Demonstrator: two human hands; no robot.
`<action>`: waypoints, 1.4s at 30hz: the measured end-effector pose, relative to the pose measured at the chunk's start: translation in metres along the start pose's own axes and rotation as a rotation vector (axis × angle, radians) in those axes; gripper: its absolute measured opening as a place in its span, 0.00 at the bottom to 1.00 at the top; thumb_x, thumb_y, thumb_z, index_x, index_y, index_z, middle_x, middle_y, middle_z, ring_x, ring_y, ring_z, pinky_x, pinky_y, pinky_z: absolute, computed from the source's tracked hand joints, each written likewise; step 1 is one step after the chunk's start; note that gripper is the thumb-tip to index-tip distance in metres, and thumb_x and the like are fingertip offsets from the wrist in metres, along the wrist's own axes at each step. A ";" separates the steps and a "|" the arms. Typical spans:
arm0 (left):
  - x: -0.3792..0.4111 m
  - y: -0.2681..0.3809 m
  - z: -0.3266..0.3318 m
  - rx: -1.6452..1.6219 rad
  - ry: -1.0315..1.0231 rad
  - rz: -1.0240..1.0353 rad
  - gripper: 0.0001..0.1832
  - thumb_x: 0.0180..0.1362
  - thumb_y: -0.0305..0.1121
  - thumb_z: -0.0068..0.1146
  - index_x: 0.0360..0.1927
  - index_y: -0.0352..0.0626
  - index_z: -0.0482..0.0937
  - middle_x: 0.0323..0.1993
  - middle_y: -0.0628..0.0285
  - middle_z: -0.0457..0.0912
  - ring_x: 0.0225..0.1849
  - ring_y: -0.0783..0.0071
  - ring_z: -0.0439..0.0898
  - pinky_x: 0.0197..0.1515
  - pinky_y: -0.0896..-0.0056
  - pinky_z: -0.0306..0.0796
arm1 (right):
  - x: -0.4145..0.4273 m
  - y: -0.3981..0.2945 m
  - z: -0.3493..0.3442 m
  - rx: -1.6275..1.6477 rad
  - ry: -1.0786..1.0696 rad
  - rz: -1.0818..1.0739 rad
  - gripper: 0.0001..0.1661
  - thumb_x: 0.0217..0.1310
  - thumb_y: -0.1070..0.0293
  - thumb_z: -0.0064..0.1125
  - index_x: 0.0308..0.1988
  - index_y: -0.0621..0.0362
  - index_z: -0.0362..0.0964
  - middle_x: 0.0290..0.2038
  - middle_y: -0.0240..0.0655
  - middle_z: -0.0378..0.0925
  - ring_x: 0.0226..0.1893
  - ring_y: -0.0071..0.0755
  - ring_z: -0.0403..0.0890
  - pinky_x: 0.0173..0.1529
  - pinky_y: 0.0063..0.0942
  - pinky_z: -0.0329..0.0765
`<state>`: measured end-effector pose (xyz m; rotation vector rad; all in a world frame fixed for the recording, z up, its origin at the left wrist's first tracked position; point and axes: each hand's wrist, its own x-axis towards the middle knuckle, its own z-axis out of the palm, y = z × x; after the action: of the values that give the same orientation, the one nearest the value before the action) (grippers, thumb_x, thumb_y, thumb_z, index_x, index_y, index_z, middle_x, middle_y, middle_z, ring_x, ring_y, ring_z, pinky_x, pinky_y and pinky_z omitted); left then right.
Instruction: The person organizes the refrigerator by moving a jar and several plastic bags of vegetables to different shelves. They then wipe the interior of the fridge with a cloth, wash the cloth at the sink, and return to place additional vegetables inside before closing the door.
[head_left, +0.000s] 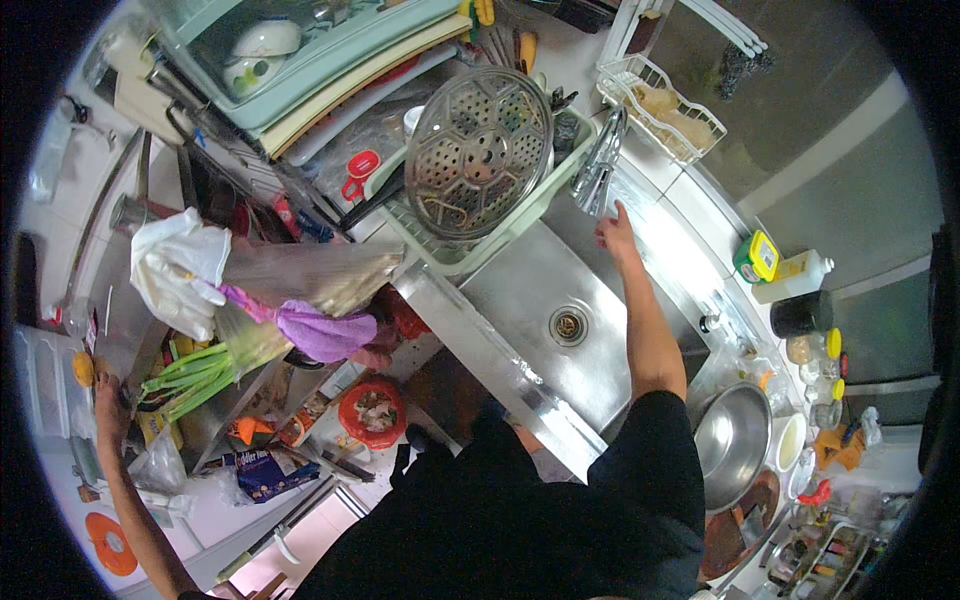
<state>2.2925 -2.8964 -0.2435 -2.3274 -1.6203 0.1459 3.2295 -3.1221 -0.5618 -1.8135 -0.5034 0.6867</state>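
Observation:
My right hand (619, 232) is over the stainless steel sink (517, 292), just below the chrome faucet (600, 169). Its index finger extends toward the faucet, and nothing shows in the hand. At far left, my left hand (110, 401) is close to a yellow-orange round fruit or vegetable (83, 369); its fingertips are too unclear to tell whether it grips anything. Green onion stalks (187, 382) in a clear plastic bag lie to the right of that hand. A pale green dish basket (480, 251) beside the sink carries a perforated steamer tray or lid (484, 154).
A white cloth (180, 270) and a purple cloth (326, 330) hang left of the sink. Below them is a red-lined bin (371, 412) with scraps. A metal bowl (731, 446) stands on the right counter beside a cleaver (748, 525). Bottles and jars (802, 315) line the ledge.

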 end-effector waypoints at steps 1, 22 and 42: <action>0.002 -0.007 0.001 0.009 -0.071 -0.050 0.16 0.46 0.22 0.54 0.41 0.34 0.70 0.49 0.41 0.69 0.51 0.38 0.66 0.55 0.51 0.63 | 0.018 -0.002 0.001 -0.053 0.033 -0.017 0.41 0.57 0.71 0.49 0.67 0.52 0.40 0.34 0.36 0.73 0.25 0.27 0.74 0.26 0.25 0.73; -0.003 0.001 0.004 0.078 0.017 0.040 0.14 0.50 0.21 0.48 0.42 0.34 0.70 0.49 0.39 0.68 0.52 0.37 0.65 0.54 0.50 0.62 | 0.037 -0.021 -0.010 -1.267 -0.207 -0.040 0.45 0.59 0.76 0.40 0.67 0.23 0.35 0.47 0.47 0.75 0.47 0.47 0.78 0.49 0.40 0.74; -0.008 0.028 0.000 0.118 0.096 0.078 0.14 0.43 0.17 0.46 0.37 0.35 0.67 0.41 0.44 0.69 0.46 0.39 0.66 0.47 0.50 0.63 | 0.062 0.051 -0.005 -0.103 -0.004 -0.025 0.20 0.59 0.70 0.49 0.52 0.56 0.60 0.36 0.37 0.75 0.28 0.30 0.80 0.24 0.25 0.74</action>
<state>2.3150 -2.9126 -0.2522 -2.2733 -1.4367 0.1407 3.2797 -3.1030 -0.6222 -1.8992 -0.5721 0.6586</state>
